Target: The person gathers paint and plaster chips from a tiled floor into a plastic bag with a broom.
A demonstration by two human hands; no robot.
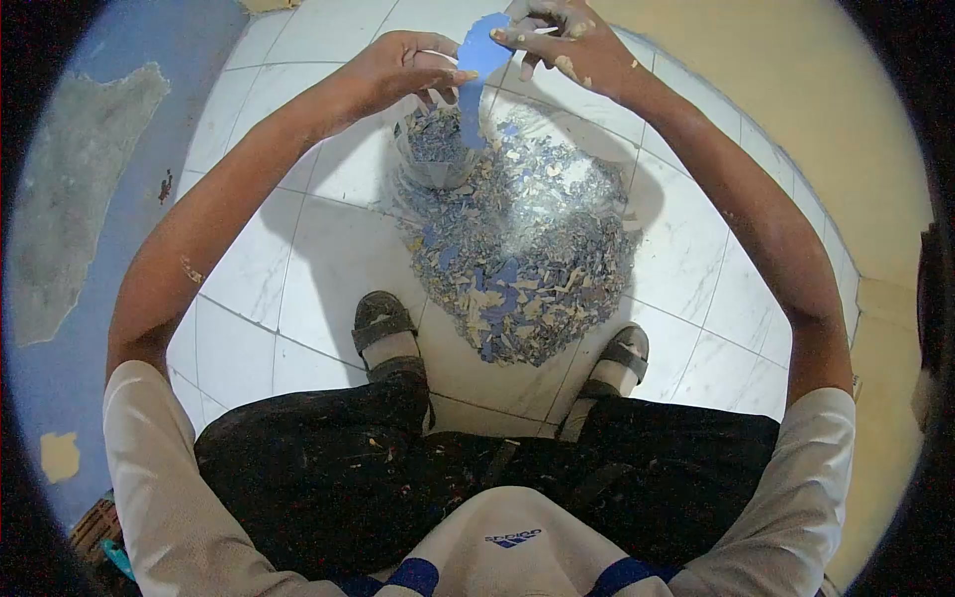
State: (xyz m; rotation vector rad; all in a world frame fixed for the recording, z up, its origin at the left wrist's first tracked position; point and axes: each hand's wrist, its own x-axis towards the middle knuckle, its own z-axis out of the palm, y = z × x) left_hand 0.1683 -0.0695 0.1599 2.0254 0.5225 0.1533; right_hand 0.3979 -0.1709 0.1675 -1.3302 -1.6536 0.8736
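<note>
Between my two hands hangs a blue flake of peeled paint point(481, 55), long and ragged, its lower strip reaching down in front of a clear plastic container. My left hand point(413, 68) pinches its left edge with thumb and fingers. At its upper right edge, my right hand point(557, 38) grips it the same way; pale crumbs stick to those fingers. Below, the container point(438, 174) is filled with small grey and bluish chips. Beside and in front of it spreads a heap of paint chips point(527, 259), grey, blue and cream.
White tiles point(249, 234) cover the floor. My sandalled feet point(386, 333) stand on both sides of the heap's near end. A blue wall point(199, 60) with a bare grey patch point(80, 199) rises at left, and a cream wall point(796, 109) at right.
</note>
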